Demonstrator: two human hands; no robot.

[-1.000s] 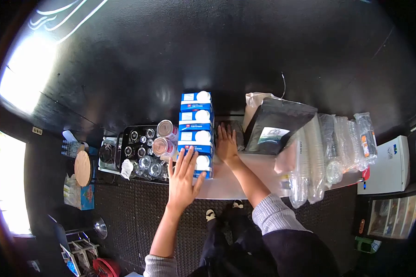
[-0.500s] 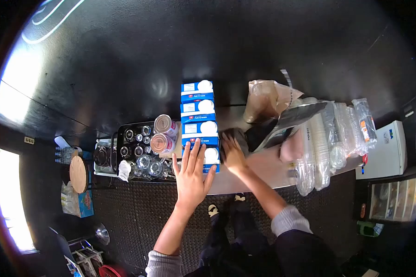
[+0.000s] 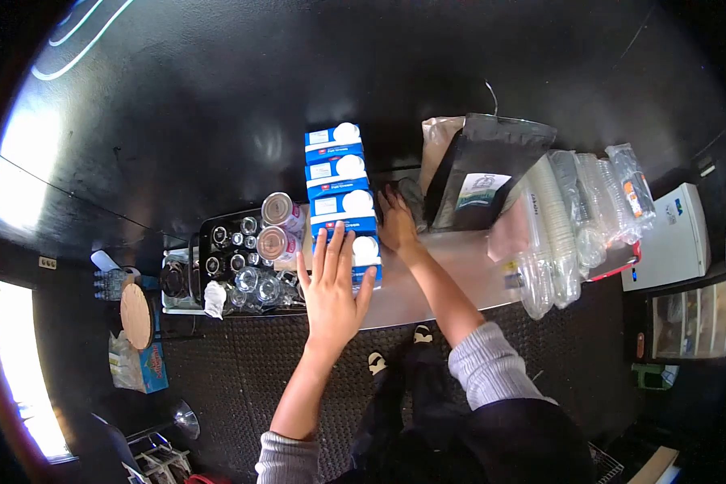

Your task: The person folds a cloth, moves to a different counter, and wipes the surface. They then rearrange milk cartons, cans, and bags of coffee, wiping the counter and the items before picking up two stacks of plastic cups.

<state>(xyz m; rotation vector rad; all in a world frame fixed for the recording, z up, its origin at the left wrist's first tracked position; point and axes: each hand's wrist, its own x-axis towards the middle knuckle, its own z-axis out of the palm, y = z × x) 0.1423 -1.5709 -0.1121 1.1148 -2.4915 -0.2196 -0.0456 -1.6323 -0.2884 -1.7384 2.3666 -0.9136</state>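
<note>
Blue and white full cream milk cartons [image 3: 336, 189] stand in a row on the metal table [image 3: 411, 298]. My left hand [image 3: 332, 298] lies flat on the nearest carton, its fingers spread. To the right of the row, my right hand [image 3: 398, 226] reaches along the cartons' side, fingers stretched out and holding nothing. Just beyond its fingers is a crumpled grey plastic item [image 3: 412, 198]. A black pouch [image 3: 482, 179] with a white label stands upright there, in front of a brown paper bag [image 3: 437, 153]. Two tins [image 3: 277, 242] sit left of the cartons.
Glass jars and bottles [image 3: 250, 282] fill a black tray at left. Stacked clear plastic cups and lids [image 3: 563, 234] lie at the table's right end, near a white fridge [image 3: 671, 238]. A round wooden board [image 3: 137, 313] is at far left.
The black pouch has gone from leaning over to standing upright, its label now showing. My right hand has shifted slightly away from me along the cartons; my left hand stays on the nearest carton.
</note>
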